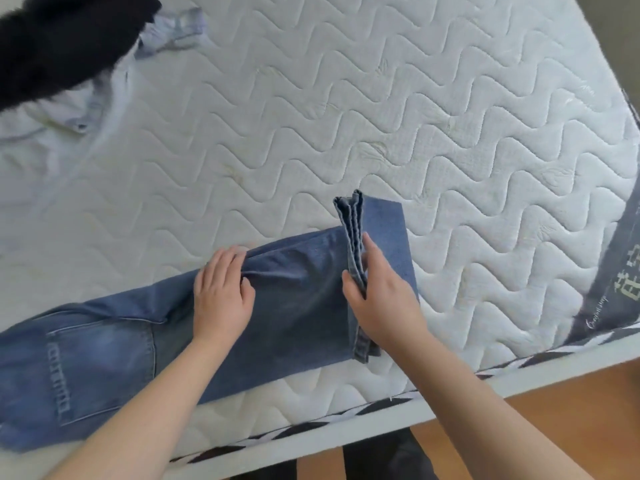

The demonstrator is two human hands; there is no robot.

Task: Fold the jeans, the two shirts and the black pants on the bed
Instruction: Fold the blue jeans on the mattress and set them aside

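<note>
Blue jeans (298, 306) lie flat along the near edge of the white quilted mattress (346, 116), waist and back pocket at the left, legs running right. The leg ends are turned up and back over the legs. My right hand (377, 292) pinches those stacked hems, thumb on one side and fingers on the other. My left hand (221, 292) presses flat on the legs near the knee, fingers over the far edge. The black pants (59, 43) lie bunched at the far left corner, on top of a pale blue shirt (76, 112).
The mattress edge with its black-and-white trim (381, 407) runs diagonally below the jeans. Beyond it is wooden floor (571, 427). A grey printed label band (620, 271) crosses the mattress at the right. Bare quilted surface spreads behind the jeans.
</note>
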